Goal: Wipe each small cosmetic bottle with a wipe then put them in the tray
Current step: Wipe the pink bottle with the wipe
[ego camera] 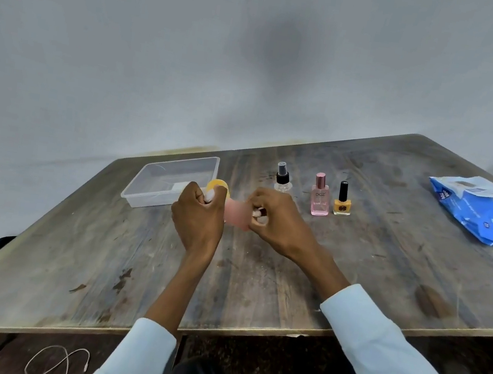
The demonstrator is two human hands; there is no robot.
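Both hands are working just right of the clear tray (173,176): left hand (200,212) gripping a yellow-capped pink bottle (236,214), right hand (278,220) pinching a wipe (258,218). Turning the bottle would reach every side.

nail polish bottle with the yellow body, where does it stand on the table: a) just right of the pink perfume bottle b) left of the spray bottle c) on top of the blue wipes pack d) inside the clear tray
a: the yellow nail polish bottle stands upright on the table, close beside the pink perfume bottle on its right, well apart from the clear tray and the blue wipes pack.
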